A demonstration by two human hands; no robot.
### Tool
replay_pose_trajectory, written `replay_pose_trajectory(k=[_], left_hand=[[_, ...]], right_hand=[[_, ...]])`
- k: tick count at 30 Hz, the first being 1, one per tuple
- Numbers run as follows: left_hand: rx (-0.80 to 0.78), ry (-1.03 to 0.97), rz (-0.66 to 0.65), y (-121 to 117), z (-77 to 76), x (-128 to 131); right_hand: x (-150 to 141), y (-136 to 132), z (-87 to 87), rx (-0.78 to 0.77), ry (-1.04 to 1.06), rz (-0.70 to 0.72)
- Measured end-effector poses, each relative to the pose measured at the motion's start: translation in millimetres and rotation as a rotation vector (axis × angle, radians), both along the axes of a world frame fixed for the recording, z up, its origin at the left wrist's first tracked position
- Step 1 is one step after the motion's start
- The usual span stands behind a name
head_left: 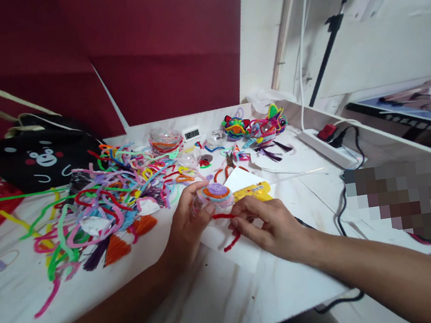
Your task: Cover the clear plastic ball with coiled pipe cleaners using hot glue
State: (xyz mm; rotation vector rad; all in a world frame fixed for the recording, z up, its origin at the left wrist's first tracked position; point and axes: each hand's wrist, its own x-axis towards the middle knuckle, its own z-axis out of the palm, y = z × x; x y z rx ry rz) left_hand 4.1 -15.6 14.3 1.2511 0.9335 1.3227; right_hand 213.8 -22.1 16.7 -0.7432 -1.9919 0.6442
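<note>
My left hand (191, 217) is wrapped round a clear rounded piece (216, 192) topped with coiled pipe cleaner in purple, orange and blue. A red pipe cleaner (232, 243) is pinched between thumb and fingers of my right hand (261, 221). One end of it reaches to the side of the coiled piece near my left thumb; the other bends down. Just behind my right hand lies a yellow glue gun (253, 192), partly hidden, on white paper (241, 177).
A heap of colourful pipe cleaners (101, 197) with tassels (116, 248) spreads on the left, before a black bag (40, 158). Pliers (231, 166), a small clock (191, 134) and finished-looking colourful pieces (236, 127) stand behind. A power strip (331, 149) and cables lie right.
</note>
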Motion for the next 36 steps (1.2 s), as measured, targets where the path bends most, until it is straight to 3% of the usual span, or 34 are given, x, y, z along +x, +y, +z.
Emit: replay_pose_trajectory(k=[22, 29, 36], left_hand=[[-0.039, 0.042, -0.015, 3, -4.8, -4], [-0.037, -0.045, -0.123, 3, -4.5, -6], [0.012, 0.049, -0.181, 7, -3.6, -10]], right_hand=[[0, -1, -2.0, -0.038, -0.041, 0.021], [1, -1, -3.0, -0.081, -0.052, 0.001], [1, -2, -1.9, -0.077, -0.032, 0.002]])
